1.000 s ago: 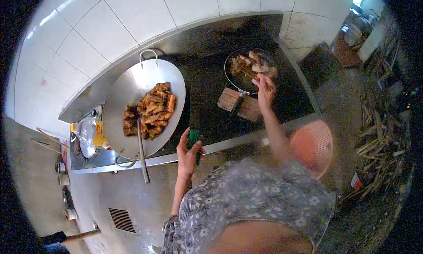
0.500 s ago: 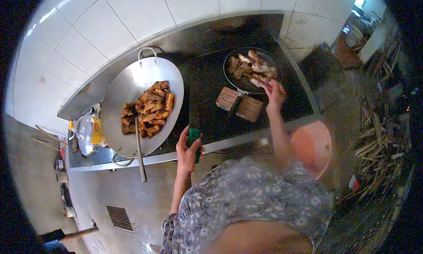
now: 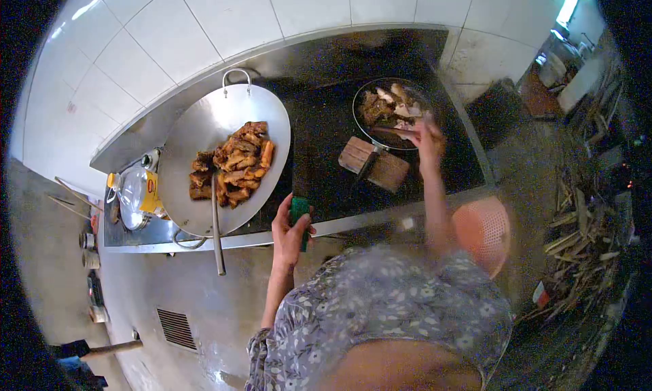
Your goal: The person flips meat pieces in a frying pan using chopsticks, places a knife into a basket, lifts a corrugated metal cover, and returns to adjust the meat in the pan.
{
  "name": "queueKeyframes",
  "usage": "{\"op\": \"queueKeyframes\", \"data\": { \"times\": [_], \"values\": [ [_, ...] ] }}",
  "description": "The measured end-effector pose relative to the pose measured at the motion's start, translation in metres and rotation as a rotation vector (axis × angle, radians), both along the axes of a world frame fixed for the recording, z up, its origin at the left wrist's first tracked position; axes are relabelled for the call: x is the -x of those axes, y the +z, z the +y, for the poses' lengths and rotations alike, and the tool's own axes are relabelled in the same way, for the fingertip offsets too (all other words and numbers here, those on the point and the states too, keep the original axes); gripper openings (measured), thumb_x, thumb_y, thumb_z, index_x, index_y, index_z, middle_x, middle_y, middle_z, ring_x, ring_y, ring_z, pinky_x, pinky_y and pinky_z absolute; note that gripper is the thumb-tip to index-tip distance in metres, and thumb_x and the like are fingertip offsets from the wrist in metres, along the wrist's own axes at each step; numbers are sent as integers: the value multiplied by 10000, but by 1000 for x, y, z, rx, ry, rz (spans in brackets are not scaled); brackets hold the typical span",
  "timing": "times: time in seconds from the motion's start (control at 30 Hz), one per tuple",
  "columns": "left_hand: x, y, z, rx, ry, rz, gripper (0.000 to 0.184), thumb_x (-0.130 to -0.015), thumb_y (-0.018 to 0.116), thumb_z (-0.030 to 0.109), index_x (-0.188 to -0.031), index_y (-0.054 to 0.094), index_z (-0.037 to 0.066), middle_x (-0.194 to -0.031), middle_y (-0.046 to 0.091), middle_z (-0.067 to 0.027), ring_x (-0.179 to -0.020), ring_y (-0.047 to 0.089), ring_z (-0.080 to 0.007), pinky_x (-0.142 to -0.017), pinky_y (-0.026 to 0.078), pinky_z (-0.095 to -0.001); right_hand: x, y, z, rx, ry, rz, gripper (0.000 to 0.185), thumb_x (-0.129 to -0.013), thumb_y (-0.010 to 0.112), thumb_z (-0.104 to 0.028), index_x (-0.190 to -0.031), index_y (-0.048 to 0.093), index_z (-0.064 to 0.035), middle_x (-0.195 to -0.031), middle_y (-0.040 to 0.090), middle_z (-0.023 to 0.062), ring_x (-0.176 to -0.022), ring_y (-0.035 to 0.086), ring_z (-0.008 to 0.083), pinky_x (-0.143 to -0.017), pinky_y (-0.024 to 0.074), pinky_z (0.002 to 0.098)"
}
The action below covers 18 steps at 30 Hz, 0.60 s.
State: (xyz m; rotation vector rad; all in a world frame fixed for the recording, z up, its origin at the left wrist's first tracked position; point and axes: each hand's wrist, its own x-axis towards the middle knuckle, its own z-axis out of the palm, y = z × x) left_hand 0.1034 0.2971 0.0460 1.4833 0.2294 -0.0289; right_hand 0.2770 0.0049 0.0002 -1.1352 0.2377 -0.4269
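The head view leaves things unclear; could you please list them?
In the head view:
Long grey utensil: far end hidden by brown food pieces.
Green rectangular object: partly covered by left hand.
Right hand: grip on slender brown utensil blurred.
Orange perforated basket: partly hidden by right forearm.

Bare L hand (image 3: 292, 229) is upright, fingers curled in a closed grip w/ thumb laid across the front; bare L forearm (image 3: 277, 292) runs near-vert. below it, wrist approx. straight. Bare R hand (image 3: 429, 145) reaches further fwd, fingers pinched tog. & pointing to the L side, a bit blurred. Bare R forearm (image 3: 437, 201) extended fwd. Hands well apart.
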Motion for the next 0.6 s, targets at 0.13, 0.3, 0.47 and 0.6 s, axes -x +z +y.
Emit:
{"op": "queueKeyframes", "data": {
  "times": [0.13,0.3,0.47,0.6],
  "values": [
    [-2,6,-3,-53,-26,-29,505,-775,511,9,-1246,329,38,-926,564,-79,-556,515,-104,-403,410,-210,-34,-2,8,215,-32,28,199,-832,537,-214,-874,581,-24,-814,574,40,-812,548,131,-741,464,288],
    [-1,16,-5,-53,-25,-15,502,-774,510,6,-1242,332,34,-923,566,-82,-550,514,-103,-400,407,-210,-82,-75,17,286,-186,-98,206,-818,561,-183,-923,605,-12,-846,581,32,-788,552,109,-690,474,250],
    [6,4,1,-25,15,-32,498,-774,514,3,-1238,337,32,-922,566,-83,-536,513,-104,-394,401,-208,-40,-38,1,360,68,-80,247,-829,552,-218,-945,610,-7,-941,608,58,-717,549,95,-644,438,207],
    [4,-1,0,-25,12,-17,497,-775,516,1,-1237,338,31,-920,566,-83,-528,513,-106,-389,396,-208,-14,2,-19,326,249,-174,232,-829,552,-211,-899,618,0,-897,608,43,-738,547,97,-671,435,200]
  ]
}}
